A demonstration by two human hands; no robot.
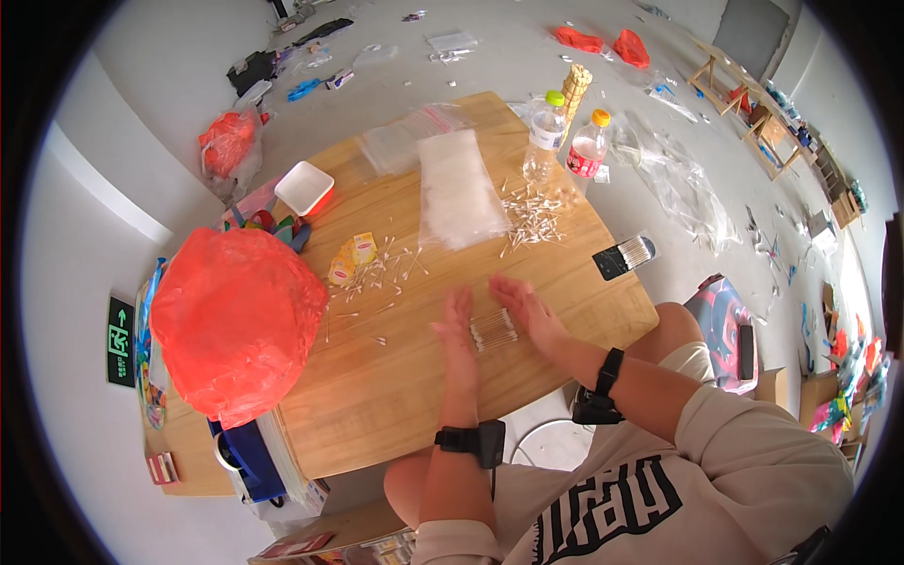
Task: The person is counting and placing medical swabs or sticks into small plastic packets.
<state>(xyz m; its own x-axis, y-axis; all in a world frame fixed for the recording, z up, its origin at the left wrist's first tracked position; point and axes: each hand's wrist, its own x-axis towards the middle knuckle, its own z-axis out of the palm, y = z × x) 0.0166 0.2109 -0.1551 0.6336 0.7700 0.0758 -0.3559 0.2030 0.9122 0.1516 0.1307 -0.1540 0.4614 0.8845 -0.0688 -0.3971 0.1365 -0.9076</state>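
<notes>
Several cotton swabs (494,330) lie side by side in a neat row on the wooden table, close to its near edge. My left hand (456,330) rests along the left end of the row, slightly blurred, with its fingers stretched out. On the other side, my right hand (527,313) has its fingers extended and its palm turned toward the row. Both hands are open and grip nothing; whether they touch the end swabs I cannot tell. A loose heap of swabs (534,218) lies farther right, and more swabs (381,273) are scattered to the left beside small yellow packets (352,256).
Clear plastic bags (460,193) lie across the table's far middle. Two bottles (544,141) stand at the far right. A large red plastic bag (235,325) bulges on the left, near a white-and-red tray (305,188). A black-backed swab pack (623,257) sits at the right edge.
</notes>
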